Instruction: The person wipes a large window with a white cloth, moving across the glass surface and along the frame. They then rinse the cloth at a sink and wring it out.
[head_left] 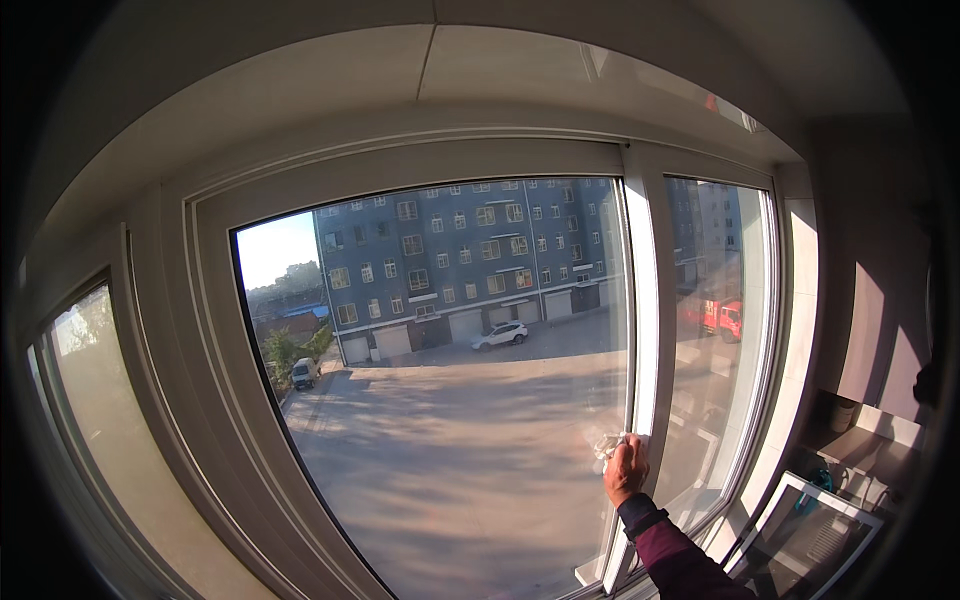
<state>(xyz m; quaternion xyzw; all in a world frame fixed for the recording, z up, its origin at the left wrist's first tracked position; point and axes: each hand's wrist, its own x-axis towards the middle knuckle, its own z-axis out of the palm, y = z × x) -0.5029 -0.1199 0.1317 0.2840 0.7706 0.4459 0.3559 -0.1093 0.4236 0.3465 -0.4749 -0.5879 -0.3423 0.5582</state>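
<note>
My right hand (pixel 626 470) is raised in a dark red sleeve and closed around a crumpled white cloth (pixel 608 444). It presses the cloth against the glass of the large middle window pane (pixel 450 400), low down by the pane's right edge, beside the white vertical frame post (pixel 645 330). My left hand is out of sight.
A narrower pane (pixel 715 340) lies to the right of the post, and another window (pixel 90 420) to the far left. Through the glass I see a paved yard, a grey building and parked cars. A counter with a dark cup (pixel 842 412) and a framed screen panel (pixel 810 535) sit at lower right.
</note>
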